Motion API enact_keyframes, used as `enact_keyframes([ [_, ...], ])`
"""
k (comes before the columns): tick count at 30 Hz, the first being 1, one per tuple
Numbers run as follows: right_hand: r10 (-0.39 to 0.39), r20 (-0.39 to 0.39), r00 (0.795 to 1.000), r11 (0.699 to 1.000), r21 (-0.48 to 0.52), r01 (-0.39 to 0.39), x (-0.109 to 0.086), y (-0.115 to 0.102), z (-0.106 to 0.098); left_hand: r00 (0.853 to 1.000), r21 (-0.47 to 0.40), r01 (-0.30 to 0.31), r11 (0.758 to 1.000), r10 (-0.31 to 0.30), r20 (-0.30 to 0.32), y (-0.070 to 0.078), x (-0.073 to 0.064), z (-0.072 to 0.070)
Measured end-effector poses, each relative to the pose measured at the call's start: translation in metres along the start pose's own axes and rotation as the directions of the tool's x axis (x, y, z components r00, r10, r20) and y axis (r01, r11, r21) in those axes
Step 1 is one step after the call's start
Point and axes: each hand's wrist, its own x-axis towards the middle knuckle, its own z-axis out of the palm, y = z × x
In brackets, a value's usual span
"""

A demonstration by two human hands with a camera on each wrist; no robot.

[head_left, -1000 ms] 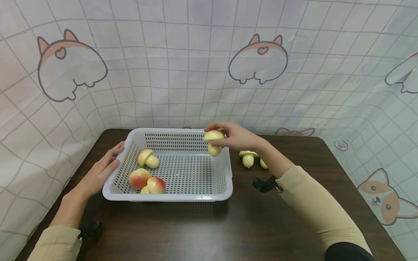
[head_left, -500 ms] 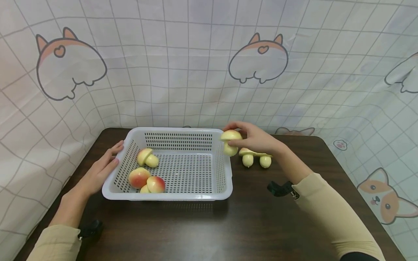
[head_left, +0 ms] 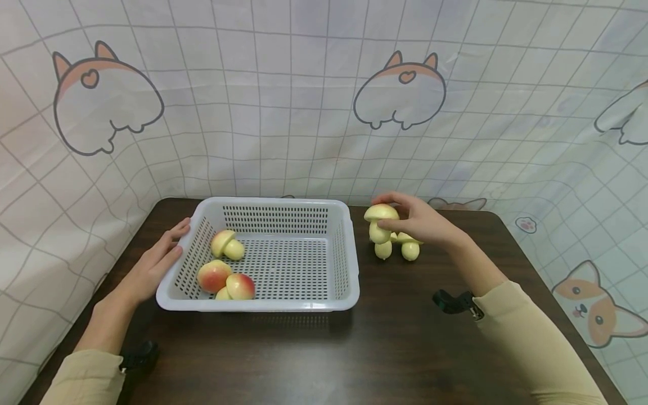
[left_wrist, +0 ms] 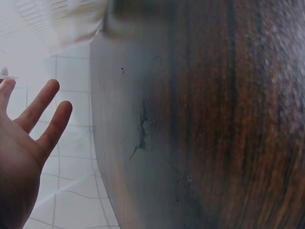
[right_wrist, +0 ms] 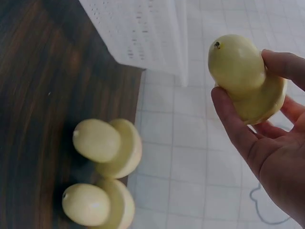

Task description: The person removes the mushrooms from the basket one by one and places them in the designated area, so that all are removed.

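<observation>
My right hand point(head_left: 417, 219) pinches a toy mushroom point(head_left: 381, 222) with a pale yellow stem and a cap tinged orange. It is held up to the right of the white plastic basket point(head_left: 258, 305), in front of two more toy mushrooms point(head_left: 410, 247) standing on the table. The right wrist view shows the held mushroom point(right_wrist: 238, 71) between thumb and fingers, apart from the pair point(right_wrist: 97, 140) below. My left hand point(head_left: 154, 264) rests with extended fingers on the basket's left rim. Inside the basket, at its left, lie several red-and-yellow mushrooms point(head_left: 215, 275).
The dark wooden table point(head_left: 304, 360) runs up to a white grid-patterned cloth point(head_left: 283, 112) with cartoon dogs, which hangs behind and along both sides. A dark strap point(head_left: 453, 302) sits at my right wrist, another point(head_left: 139, 355) at the left.
My right hand has carried the mushroom rightward, from above the basket's right end out past its rim to the two standing mushrooms. The left hand stays on the rim.
</observation>
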Motion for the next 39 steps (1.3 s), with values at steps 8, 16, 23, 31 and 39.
enact_keyframes([
  [8,0.033,-0.032,0.999,0.999,-0.002,-0.033,-0.015,0.014,-0.009,1.0,0.009,0.011,1.0,-0.011,0.0,0.0,0.0,0.0],
  [16,0.034,-0.082,0.996,0.998,-0.057,-0.038,-0.028,0.035,-0.02,1.0,-0.003,0.0,1.0,0.0,0.008,-0.001,0.0,-0.002],
  [23,0.044,-0.118,0.992,0.998,-0.04,-0.049,-0.041,0.053,-0.028,1.0,-0.002,-0.003,1.0,0.003,0.006,-0.001,0.0,0.0],
  [31,0.068,-0.166,0.984,0.997,-0.023,-0.073,-0.055,0.07,-0.037,1.0,0.004,0.0,1.0,0.0,0.005,-0.001,0.001,0.001],
  [39,0.1,-0.18,0.978,0.995,0.012,-0.1,-0.064,0.084,-0.045,1.0,0.02,0.011,1.0,-0.011,0.004,-0.001,0.001,0.001],
])
